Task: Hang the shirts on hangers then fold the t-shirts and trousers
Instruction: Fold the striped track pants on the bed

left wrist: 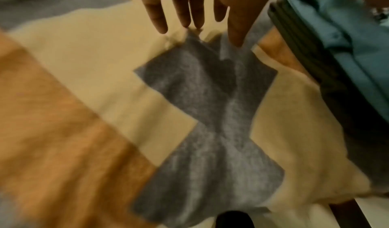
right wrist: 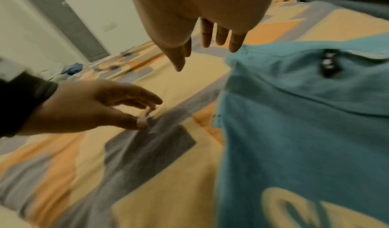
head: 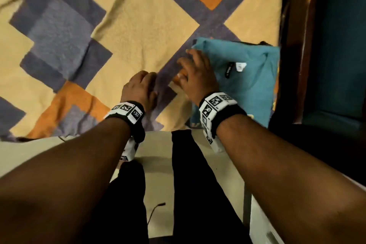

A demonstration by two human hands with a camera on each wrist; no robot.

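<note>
The left hand (head: 141, 87) hovers low over the bedspread (head: 138, 31), fingers loosely spread, holding nothing. The right hand (head: 195, 74), fingers relaxed and also holding nothing, hangs over the left edge of the folded teal t-shirt (head: 249, 85). The t-shirt lies by the bed's right edge, near its front, beside both hands.

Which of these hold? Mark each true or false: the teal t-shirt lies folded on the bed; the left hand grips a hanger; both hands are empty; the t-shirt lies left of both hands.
1. The teal t-shirt lies folded on the patterned bedspread. True.
2. The left hand grips a hanger. False: it holds nothing.
3. Both hands are empty. True: the right hand hovers open at the t-shirt's edge.
4. The t-shirt lies left of both hands. False: it lies to their right.
</note>
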